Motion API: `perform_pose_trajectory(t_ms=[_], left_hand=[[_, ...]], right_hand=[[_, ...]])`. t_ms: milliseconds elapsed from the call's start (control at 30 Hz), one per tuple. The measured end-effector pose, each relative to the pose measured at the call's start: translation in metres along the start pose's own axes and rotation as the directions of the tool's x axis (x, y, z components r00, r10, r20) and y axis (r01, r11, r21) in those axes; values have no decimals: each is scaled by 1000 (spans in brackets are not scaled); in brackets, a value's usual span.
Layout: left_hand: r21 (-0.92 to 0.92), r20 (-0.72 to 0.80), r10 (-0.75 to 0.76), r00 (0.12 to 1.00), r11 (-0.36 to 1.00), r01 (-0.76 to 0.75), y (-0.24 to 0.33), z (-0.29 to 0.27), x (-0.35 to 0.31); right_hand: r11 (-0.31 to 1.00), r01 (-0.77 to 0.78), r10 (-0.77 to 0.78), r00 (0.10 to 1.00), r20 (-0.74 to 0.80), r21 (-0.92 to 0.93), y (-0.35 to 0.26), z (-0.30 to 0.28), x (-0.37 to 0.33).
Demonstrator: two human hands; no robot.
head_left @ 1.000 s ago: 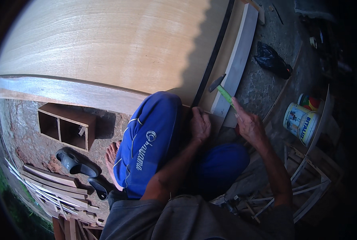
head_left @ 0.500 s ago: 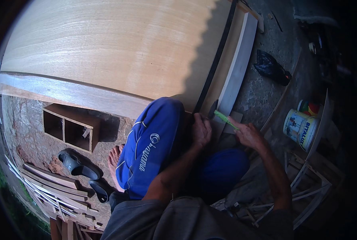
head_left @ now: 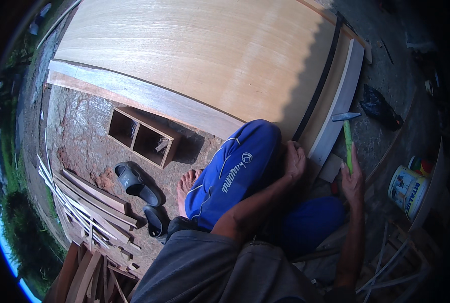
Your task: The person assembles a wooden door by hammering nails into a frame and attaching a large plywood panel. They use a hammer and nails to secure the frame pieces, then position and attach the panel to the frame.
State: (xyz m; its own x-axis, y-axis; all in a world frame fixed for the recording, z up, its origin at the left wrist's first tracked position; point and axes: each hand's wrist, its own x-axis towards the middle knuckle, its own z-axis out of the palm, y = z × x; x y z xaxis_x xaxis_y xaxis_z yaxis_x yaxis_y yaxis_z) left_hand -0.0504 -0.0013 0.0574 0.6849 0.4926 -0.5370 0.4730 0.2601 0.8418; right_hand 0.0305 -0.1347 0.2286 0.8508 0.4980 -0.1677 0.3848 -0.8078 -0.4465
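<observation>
The ground (head_left: 86, 118) bears two sandals (head_left: 129, 177); right fingers (head_left: 344, 169) grip one hammer (head_left: 347, 139).

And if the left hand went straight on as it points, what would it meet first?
Probably the black strip: its near end shows just beyond the left hand, though depth is unclear.

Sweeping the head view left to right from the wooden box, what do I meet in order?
Wooden box, raised blue-clad left knee, left hand, hammer, black plastic bag, white bucket.
</observation>
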Motion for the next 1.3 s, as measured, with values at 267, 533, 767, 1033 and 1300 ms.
perform_pose_trajectory(t_ms=[267,533,767,1033,1300], left_hand=[[96,123,223,967,967,-236,178,-190,24],[566,-631,339,698,816,116,-3,-456,7],[727,-322,107,941,664,173,5,-467,52],[691,-439,15,898,644,328,-22,-481,67],[793,-378,93,921,546,270,-39,-486,81]], right_hand=[[922,-310,300,951,-78,-232,-3,-7,-107],[920,-392,385,885,-262,29,-10,-8,-116],[905,-417,425,884,-194,81,7,0,-117],[948,-320,313,929,-196,0,20,9,-102],[932,-360,354,929,-104,-50,44,13,-82]])
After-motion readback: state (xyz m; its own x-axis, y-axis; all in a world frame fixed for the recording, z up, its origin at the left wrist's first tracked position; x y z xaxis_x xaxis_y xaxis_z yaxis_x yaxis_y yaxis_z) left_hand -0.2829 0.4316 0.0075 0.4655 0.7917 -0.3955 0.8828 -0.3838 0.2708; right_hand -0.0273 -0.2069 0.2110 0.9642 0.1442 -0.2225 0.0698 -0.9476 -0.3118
